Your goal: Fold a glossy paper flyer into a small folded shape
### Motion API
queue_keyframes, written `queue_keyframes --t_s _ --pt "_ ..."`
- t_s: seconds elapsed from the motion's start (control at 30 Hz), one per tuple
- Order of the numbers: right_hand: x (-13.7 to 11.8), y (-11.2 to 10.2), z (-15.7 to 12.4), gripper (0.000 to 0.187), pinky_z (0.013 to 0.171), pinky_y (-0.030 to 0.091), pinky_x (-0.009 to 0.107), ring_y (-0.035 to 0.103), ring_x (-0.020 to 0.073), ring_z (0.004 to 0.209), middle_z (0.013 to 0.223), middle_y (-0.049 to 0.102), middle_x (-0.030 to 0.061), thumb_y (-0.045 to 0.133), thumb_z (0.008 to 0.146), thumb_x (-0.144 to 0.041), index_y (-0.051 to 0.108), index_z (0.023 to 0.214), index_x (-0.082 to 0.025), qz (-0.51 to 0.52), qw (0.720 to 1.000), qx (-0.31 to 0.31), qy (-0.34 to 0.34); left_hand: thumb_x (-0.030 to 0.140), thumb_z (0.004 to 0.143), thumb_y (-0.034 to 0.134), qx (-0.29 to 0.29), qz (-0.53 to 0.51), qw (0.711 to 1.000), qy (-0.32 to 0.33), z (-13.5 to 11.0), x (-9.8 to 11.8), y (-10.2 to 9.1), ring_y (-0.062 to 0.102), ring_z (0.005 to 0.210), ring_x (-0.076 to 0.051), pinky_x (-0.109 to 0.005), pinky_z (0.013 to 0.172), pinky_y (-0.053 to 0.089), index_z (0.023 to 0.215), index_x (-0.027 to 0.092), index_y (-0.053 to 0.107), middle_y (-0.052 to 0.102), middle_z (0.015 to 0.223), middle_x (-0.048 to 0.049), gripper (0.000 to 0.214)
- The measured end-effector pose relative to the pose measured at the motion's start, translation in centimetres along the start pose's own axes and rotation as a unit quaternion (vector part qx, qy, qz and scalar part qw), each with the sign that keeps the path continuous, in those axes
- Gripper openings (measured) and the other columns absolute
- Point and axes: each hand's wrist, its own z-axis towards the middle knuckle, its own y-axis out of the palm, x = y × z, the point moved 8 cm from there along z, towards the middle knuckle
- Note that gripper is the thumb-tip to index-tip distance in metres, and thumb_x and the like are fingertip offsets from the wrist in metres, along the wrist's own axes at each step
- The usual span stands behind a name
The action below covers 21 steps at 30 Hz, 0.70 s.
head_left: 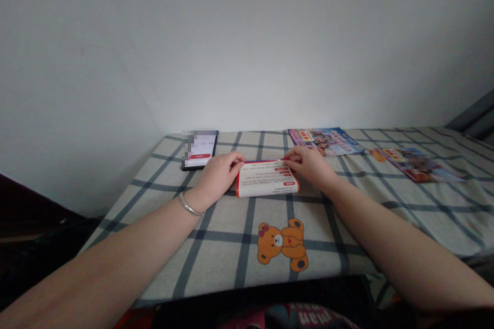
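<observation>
A printed leaflet (pixel 266 179), white with a red border and red labels, lies on the checked tablecloth (pixel 216 267), its near edge curving over. My left hand (pixel 221 174) pinches its far left corner between thumb and fingers, and a silver bangle sits on that wrist. At the far right corner, my right hand (pixel 306 165) grips the same sheet in a like pinch. Between the two hands a thin blue strip shows along the far edge. How many layers the paper has I cannot tell.
Left of the hands lies a phone (pixel 199 149) with a lit screen. Colourful flyers lie to the right, one (pixel 326 141) near the wall and another (pixel 420 164) farther right. The cloth bears a printed teddy bear (pixel 283 244). A white wall (pixel 247 51) rises behind the table.
</observation>
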Motion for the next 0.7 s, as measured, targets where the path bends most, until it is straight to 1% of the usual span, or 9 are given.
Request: queue_keyframes --t_s 0.27,0.33,0.53,0.7 --pt "0.0 0.0 0.0 0.007 0.064 0.05 0.029 0.069 0.0186 0.077 0.085 0.075 0.0028 0.065 0.083 -0.027 0.066 0.087 -0.022 0.008 1.0 0.001 0.006 0.019 0.089 0.06 0.015 0.075 0.996 0.033 0.1 0.5 -0.4 0.064 0.081 -0.021 -0.034 0.075 0.049 0.091 0.02 0.068 0.07 0.085 -0.0036 0.008" --pt "-0.2 -0.1 -0.1 0.007 0.065 0.05 0.029 0.069 0.0182 0.078 0.085 0.075 0.0024 0.065 0.083 -0.027 0.067 0.087 -0.022 0.005 1.0 0.001 0.005 0.02 0.089 0.061 0.013 0.08 0.996 0.034 0.1 0.5 -0.3 0.064 0.081 -0.022 -0.035 0.075 0.049 0.091 0.02 0.068 0.07 0.085 -0.0037 0.008" --pt "-0.1 -0.2 0.0 0.008 0.065 0.049 0.029 0.069 0.0179 0.076 0.085 0.075 0.0017 0.064 0.083 -0.028 0.066 0.087 -0.022 -0.001 1.0 0.005 0.002 0.017 0.09 0.057 0.001 0.028 0.999 0.017 0.2 -0.1 0.1 0.065 0.087 -0.022 -0.035 0.079 0.051 0.096 0.019 0.068 0.072 0.092 -0.0038 0.012" --pt "0.3 -0.1 0.1 0.009 0.063 0.048 0.029 0.068 0.0183 0.075 0.084 0.075 0.0022 0.064 0.083 -0.029 0.066 0.089 -0.022 -0.01 1.0 0.006 0.003 0.013 0.09 0.055 0.006 0.0 1.0 0.005 0.2 -0.5 0.2 0.066 0.09 -0.021 -0.035 0.083 0.051 0.102 0.018 0.064 0.072 0.094 -0.0035 0.016"
